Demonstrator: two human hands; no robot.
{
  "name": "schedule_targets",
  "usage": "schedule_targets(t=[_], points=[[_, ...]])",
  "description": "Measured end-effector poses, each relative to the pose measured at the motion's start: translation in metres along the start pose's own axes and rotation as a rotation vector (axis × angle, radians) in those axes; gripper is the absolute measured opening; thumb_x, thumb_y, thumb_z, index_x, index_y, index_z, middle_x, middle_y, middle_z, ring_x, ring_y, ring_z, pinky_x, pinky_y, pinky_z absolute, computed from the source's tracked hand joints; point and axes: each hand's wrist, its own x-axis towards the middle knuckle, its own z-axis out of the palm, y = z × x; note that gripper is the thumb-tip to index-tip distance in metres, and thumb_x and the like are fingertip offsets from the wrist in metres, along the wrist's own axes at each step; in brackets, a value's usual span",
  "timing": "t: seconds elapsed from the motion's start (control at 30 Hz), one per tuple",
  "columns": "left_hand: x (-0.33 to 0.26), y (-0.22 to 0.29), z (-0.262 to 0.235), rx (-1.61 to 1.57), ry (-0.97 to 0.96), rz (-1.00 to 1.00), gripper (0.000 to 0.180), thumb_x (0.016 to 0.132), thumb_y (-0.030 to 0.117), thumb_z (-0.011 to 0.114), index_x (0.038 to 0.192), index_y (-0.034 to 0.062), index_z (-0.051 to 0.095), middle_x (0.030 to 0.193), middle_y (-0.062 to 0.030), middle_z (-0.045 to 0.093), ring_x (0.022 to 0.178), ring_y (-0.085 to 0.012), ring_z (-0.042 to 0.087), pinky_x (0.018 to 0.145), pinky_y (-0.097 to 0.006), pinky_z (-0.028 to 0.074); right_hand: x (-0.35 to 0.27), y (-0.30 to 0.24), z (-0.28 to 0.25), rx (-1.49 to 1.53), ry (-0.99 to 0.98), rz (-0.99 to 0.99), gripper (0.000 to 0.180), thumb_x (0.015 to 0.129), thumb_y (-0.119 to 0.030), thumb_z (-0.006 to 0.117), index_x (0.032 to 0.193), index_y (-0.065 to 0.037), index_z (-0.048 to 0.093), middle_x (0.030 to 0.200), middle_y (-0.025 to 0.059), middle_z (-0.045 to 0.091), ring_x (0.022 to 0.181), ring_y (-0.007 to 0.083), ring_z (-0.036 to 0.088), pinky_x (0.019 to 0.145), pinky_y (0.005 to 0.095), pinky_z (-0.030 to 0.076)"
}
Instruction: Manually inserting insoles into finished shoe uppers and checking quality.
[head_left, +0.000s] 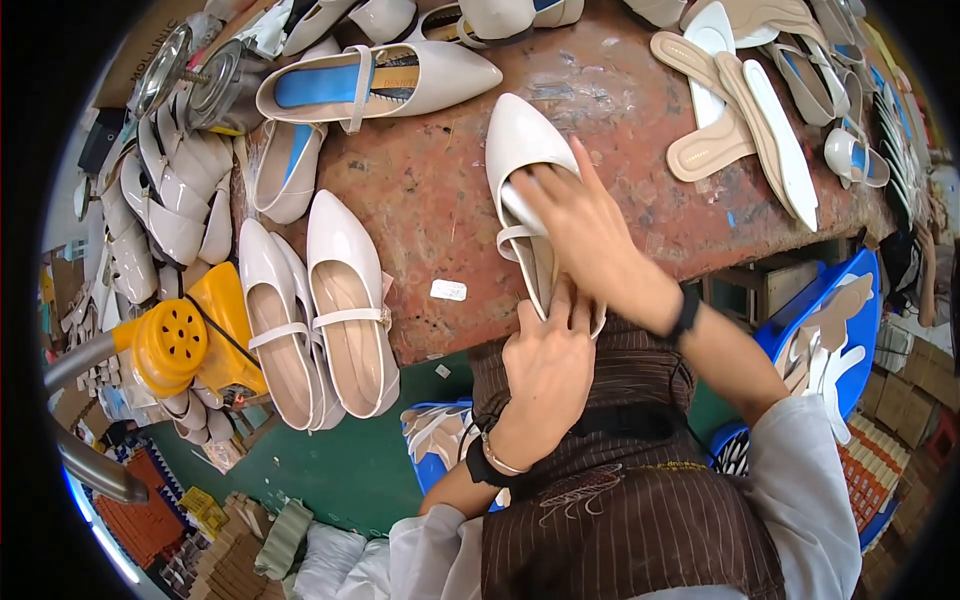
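Observation:
A glossy cream pointed flat shoe (515, 125) with an instep strap points away from me on the worn red-brown table. My left hand (550, 370) is closed around its heel end near the table's front edge. Over the shoe's opening lies my right hand (585, 225), slightly blurred. Several of its fingers reach inside toward the toe, their tips hidden, and one digit stretches along the outer right side. A white edge shows inside the shoe beneath these fingers. Left of it, strapped cream shoes (350, 300) with beige insoles stand close together.
Beige insoles (710, 145) and white ones lie at the right of the table (620, 100). A cream shoe with a blue inside (430, 85) lies on its side at the back left. Yellow equipment (185, 335) stands left; a blue bin (860, 330) holds insole pieces at right.

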Motion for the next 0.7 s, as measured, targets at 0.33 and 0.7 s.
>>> schedule_targets(t=[0.33, 0.7], points=[[0.003, -0.003, 0.0, -0.035, 0.036, 0.007, 0.03, 0.073, 0.015, 0.076, 0.103, 0.0077, 0.073, 0.12, -0.0081, 0.064, 0.084, -0.0304, 0.058, 0.061, -0.038, 0.056, 0.023, 0.013, 0.02, 0.023, -0.149, 0.119, 0.029, 0.083, -0.003, 0.055, 0.109, 0.009, 0.056, 0.1, 0.0231, 0.06, 0.105, 0.0375, 0.061, 0.115, 0.0546, 0.029], [-0.002, -0.01, 0.005, -0.074, -0.011, -0.001, 0.04, 0.07, 0.014, 0.076, 0.109, 0.0073, 0.068, 0.113, -0.0083, 0.063, 0.09, -0.0299, 0.058, 0.066, -0.038, 0.056, 0.022, -0.004, 0.034, -0.183, -0.083, 0.13, 0.042, 0.086, -0.015, 0.057, 0.122, 0.007, 0.053, 0.111, 0.0213, 0.063, 0.113, 0.0311, 0.061, 0.118, 0.0553, 0.021]])
